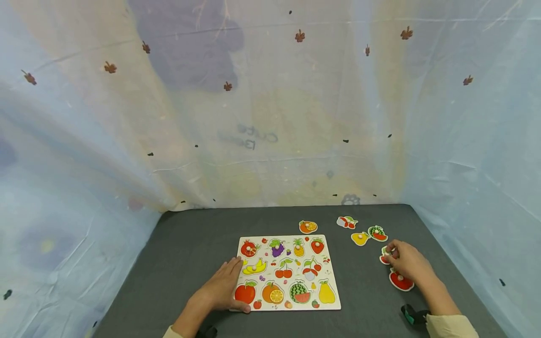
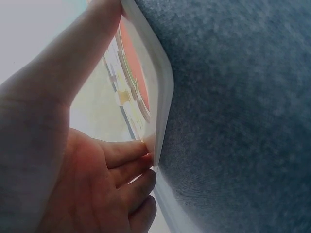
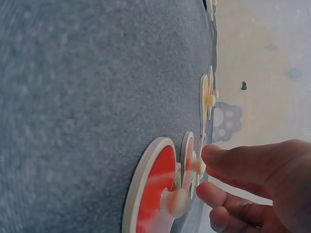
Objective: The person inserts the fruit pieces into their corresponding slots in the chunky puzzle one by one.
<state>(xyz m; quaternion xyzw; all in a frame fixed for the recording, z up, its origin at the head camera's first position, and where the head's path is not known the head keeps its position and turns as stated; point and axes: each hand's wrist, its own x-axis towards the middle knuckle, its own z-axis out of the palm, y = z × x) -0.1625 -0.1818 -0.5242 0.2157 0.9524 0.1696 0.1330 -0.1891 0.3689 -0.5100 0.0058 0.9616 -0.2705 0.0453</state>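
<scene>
A white fruit puzzle board (image 1: 296,305) lies on the dark cloth. My left hand (image 1: 221,284) holds its near left corner, thumb along the front edge and fingers against the left side. That grip shows closely in the left wrist view, where the thumb (image 2: 82,48) spans the corner. At the right, my right hand (image 1: 407,260) reaches over a small red-and-green fruit piece (image 1: 383,256), partly hidden by the fingers. In the right wrist view, the fingertips (image 3: 211,191) are beside that piece's knob (image 3: 198,166), with a gap between them. A red apple piece (image 1: 401,281) lies nearest the wrist.
Beyond the right hand lie a watermelon piece (image 1: 378,233), a pear piece (image 1: 359,239) and a cherry piece (image 1: 347,222). An orange piece (image 1: 308,227) sits behind the board. Patterned curtains (image 1: 270,117) surround the dark tabletop (image 1: 190,244).
</scene>
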